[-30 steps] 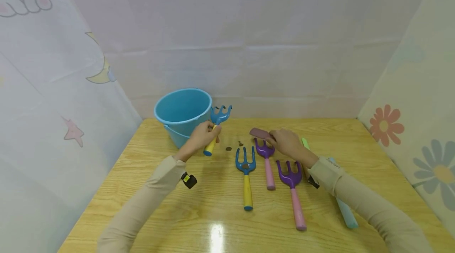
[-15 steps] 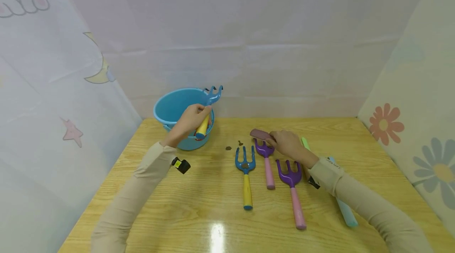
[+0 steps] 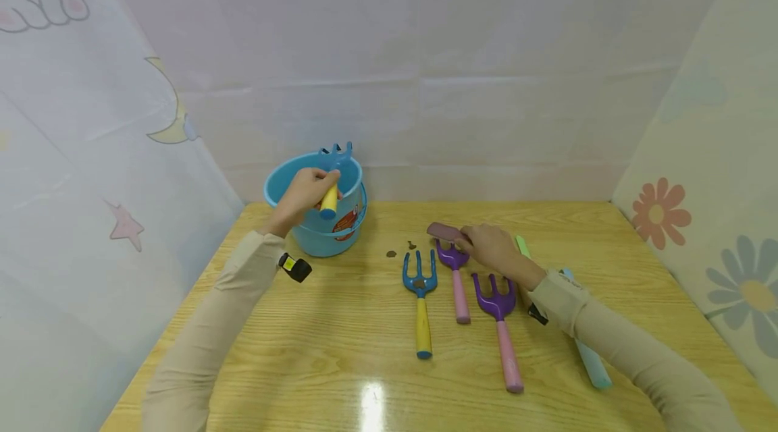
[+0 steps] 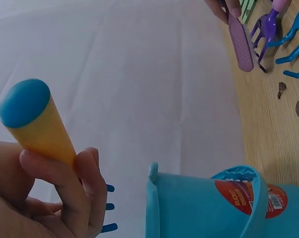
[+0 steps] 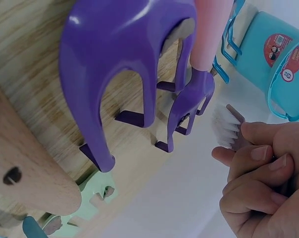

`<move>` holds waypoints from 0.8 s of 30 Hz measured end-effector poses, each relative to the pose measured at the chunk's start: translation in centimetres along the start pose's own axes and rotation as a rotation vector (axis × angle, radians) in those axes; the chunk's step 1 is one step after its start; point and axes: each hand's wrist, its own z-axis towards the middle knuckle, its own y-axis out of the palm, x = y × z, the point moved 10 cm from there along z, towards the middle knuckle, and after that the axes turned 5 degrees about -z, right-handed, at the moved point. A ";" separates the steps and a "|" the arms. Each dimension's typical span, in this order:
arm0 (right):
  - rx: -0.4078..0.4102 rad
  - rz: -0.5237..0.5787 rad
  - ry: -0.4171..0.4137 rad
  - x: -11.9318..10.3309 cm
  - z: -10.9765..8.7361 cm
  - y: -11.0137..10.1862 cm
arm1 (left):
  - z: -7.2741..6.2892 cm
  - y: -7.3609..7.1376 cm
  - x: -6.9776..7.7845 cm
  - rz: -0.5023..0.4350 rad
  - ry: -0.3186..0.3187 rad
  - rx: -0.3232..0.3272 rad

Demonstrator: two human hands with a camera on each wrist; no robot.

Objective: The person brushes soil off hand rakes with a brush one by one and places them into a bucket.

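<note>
My left hand (image 3: 304, 190) grips a small garden rake (image 3: 329, 201) by its yellow handle. The blue tines point away, over the rim of the light blue bucket (image 3: 325, 243). In the left wrist view the blue-capped handle (image 4: 48, 131) sticks up between thumb and fingers, and three tine tips show past them. My right hand (image 3: 494, 245) holds a mauve brush (image 3: 444, 230) close above the tines of a purple garden rake (image 3: 460, 290). White bristles (image 5: 226, 126) show in the right wrist view.
Another blue rake (image 3: 423, 324) with a brown bit on it and a second purple rake (image 3: 507, 351) lie in front. Brown crumbs (image 3: 391, 254) dot the table. Light green (image 3: 522, 244) and pale blue (image 3: 592, 364) tools lie partly under my right arm. Cloth hangs behind.
My left hand has carried the yellow-handled rake left and up, from beside the bucket to over its rim. My right hand and the brush have stayed in place.
</note>
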 end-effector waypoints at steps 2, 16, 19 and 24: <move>0.005 0.001 -0.002 0.0 0.0 0.0 | 0.2 -0.5 -0.3 0.016 -0.012 0.010; 0.003 0.006 -0.002 -0.3 0.0 0.1 | 2.3 -2.5 -4.2 -0.024 -0.153 0.063; 0.007 -0.007 -0.003 -0.4 0.0 0.1 | 2.9 -2.5 -4.8 -0.037 -0.182 0.053; 0.015 -0.014 -0.020 -0.9 0.1 0.0 | 3.5 -2.4 -5.9 -0.063 -0.238 0.038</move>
